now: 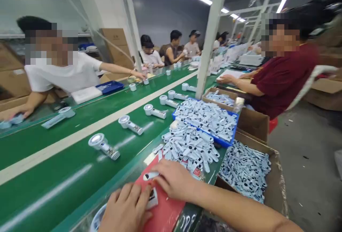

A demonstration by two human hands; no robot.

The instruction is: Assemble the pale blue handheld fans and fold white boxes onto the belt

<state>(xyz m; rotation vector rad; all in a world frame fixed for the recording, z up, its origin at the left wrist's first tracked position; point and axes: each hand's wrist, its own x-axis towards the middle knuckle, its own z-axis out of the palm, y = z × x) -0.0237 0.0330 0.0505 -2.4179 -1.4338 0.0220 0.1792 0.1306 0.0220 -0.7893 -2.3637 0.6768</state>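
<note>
My left hand (127,209) presses down on a white magnifier-like device (153,198) lying on a red mat (165,212); its round lens end (95,219) shows at the bottom edge. My right hand (175,178) rests on the mat and pinches a small white cover piece (150,176) between thumb and fingers. Just beyond my right hand lies a heap of the same white cover pieces (187,146).
A green conveyor belt (66,160) carries several white devices (103,145) away from me. A blue tray (207,118) and cardboard boxes (245,169) hold more white pieces. Co-workers sit along both sides; a white post (211,36) stands mid-line.
</note>
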